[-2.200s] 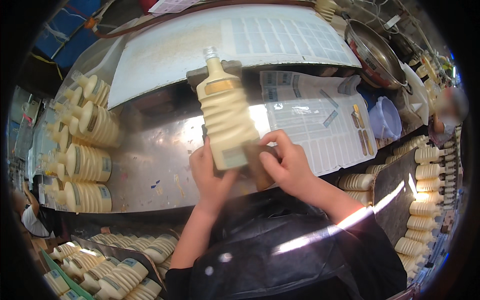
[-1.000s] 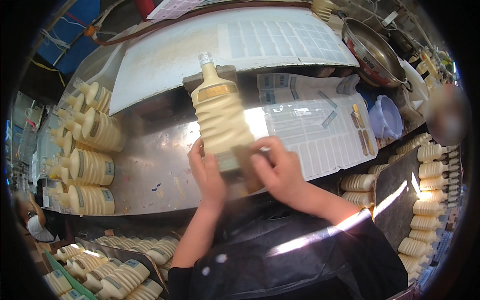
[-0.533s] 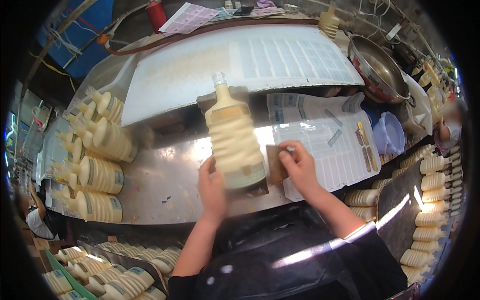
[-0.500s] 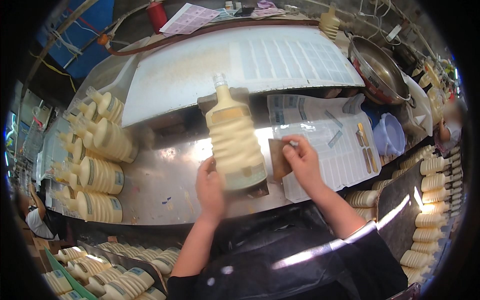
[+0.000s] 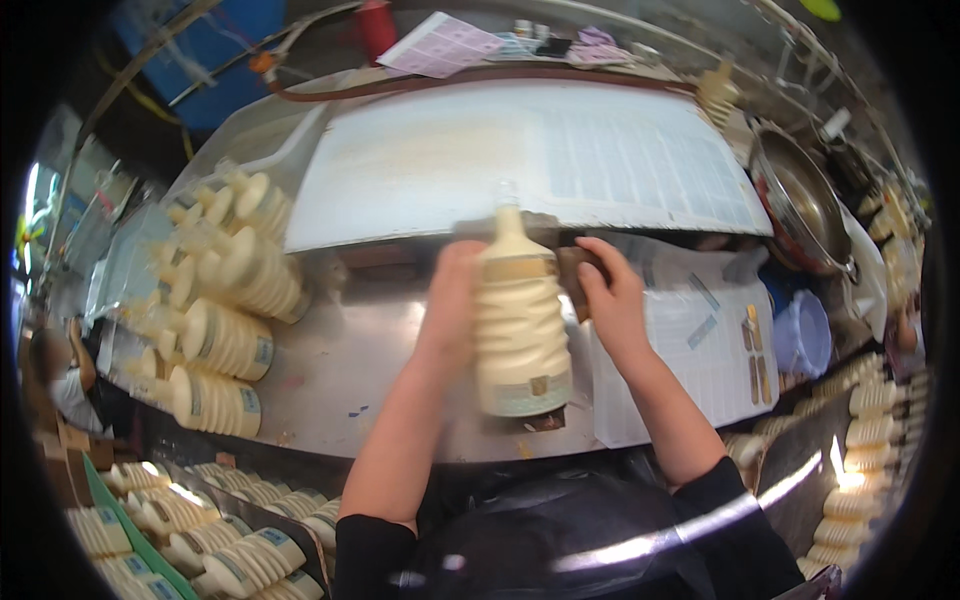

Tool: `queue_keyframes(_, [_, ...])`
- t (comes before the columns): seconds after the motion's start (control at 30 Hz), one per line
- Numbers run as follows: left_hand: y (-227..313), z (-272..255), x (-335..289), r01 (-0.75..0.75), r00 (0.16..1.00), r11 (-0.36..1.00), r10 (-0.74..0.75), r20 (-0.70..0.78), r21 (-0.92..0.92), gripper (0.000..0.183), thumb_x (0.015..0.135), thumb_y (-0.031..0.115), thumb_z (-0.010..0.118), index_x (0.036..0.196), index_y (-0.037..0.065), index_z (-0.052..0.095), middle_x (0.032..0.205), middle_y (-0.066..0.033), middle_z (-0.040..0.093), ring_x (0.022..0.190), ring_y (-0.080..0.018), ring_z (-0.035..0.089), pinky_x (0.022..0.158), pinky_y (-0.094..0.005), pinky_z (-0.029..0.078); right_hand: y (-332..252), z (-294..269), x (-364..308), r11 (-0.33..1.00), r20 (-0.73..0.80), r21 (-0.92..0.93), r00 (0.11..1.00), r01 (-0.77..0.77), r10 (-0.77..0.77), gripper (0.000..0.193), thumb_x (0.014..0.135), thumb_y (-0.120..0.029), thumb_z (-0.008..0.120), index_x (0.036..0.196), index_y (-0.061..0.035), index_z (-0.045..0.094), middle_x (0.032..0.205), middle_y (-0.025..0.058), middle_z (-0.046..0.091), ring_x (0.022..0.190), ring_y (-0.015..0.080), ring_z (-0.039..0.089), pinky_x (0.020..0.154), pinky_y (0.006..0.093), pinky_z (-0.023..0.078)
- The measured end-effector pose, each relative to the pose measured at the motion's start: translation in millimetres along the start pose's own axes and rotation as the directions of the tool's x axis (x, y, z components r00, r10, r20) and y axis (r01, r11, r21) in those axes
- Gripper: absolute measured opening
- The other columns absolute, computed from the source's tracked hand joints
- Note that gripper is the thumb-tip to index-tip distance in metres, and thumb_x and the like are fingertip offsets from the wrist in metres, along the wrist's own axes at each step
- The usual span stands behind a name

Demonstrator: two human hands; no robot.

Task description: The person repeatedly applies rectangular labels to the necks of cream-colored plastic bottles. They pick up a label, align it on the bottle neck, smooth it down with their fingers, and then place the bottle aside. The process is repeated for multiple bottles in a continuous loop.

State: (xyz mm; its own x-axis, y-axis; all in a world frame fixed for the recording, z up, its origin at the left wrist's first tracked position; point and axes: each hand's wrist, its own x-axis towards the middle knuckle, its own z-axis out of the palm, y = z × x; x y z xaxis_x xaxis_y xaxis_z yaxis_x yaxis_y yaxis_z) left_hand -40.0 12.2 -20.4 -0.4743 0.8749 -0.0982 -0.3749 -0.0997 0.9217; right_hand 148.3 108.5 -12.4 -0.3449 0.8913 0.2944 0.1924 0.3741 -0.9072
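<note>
A cream-coloured bottle (image 5: 525, 325) with a wavy ribbed body and clear neck lies on a dark support, its neck pointing away from me. A tan band circles its shoulder and a pale greenish band its base. My left hand (image 5: 455, 300) is along the bottle's left side near the shoulder, its fingers smeared by motion. Close to the upper right side, my right hand (image 5: 615, 295) is closed on a flat brown piece (image 5: 574, 282). Whether that piece touches the bottle is hard to tell.
Several similar bottles (image 5: 228, 340) lie stacked at left, with more in crates below. A white board (image 5: 430, 150) spans the back. At right are a plastic sheet with label strips (image 5: 650, 390), yellow-handled tools (image 5: 755, 355), a lilac bucket (image 5: 803, 335) and a metal pan (image 5: 800, 195).
My left hand has moved up from the bottle's lower left side to near its shoulder. My right hand has brought the brown piece up beside the bottle. The whole view has shifted.
</note>
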Motion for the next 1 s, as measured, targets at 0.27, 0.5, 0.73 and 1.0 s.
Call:
queue_keyframes(0.27, [69.3, 5.6, -9.1, 0.005, 0.988, 0.974, -0.040, 0.152, 0.225, 0.045, 0.093, 0.034, 0.077, 0.119, -0.001, 0.066, 0.111, -0.0112, 0.068, 0.099, -0.0156, 0.064, 0.087, -0.0320, 0.053, -109.9, 12.5, -47.8, 0.473, 0.327, -0.246, 0.532, 0.846, -0.781, 0.037, 0.072, 0.006, 0.078, 0.107, -0.0058, 0.075, 0.099, 0.0118, 0.073, 0.084, 0.0286, 0.071, 0.071, 0.0368, 0.055])
queue_keyframes(0.5, [79.0, -33.8, -99.3, -0.291, 0.907, 0.891, 0.373, -0.195, 0.349, 0.028, 0.094, 0.027, 0.076, 0.108, 0.004, 0.069, 0.100, -0.0042, 0.068, 0.086, -0.0123, 0.062, 0.075, -0.0307, 0.051, -100.5, -15.3, -55.9, 0.935, 0.085, 0.290, 0.968, 0.202, -0.236, 0.035, 0.093, 0.000, 0.071, 0.128, -0.0012, 0.066, 0.115, 0.0081, 0.071, 0.104, 0.0140, 0.067, 0.093, 0.0295, 0.053])
queue_keyframes(0.73, [137.4, -98.0, -131.0, -0.185, 0.530, 0.365, 0.819, -0.220, 0.912, 0.024, 0.096, 0.021, 0.074, 0.104, 0.000, 0.068, 0.095, -0.0084, 0.067, 0.083, -0.0209, 0.062, 0.077, -0.0349, 0.049, -61.1, -47.4, -36.1, 0.791, 0.309, 0.533, 0.939, -0.301, 0.149, 0.032, 0.104, -0.010, 0.057, 0.136, -0.0046, 0.059, 0.121, 0.0055, 0.067, 0.107, 0.0153, 0.067, 0.094, 0.0312, 0.054])
queue_keyframes(1.0, [137.1, -231.0, -89.8, 0.425, 0.496, 0.140, 0.790, -0.360, 0.894, 0.049, 0.094, 0.041, 0.072, 0.107, -0.006, 0.064, 0.103, -0.0276, 0.064, 0.099, -0.0474, 0.060, 0.087, -0.0542, 0.047, -14.0, -118.8, -63.0, 0.660, 0.286, 0.573, 0.874, -0.485, 0.393, 0.023, 0.094, -0.006, 0.056, 0.114, -0.0034, 0.067, 0.109, 0.0099, 0.070, 0.102, 0.0186, 0.067, 0.089, 0.0321, 0.055])
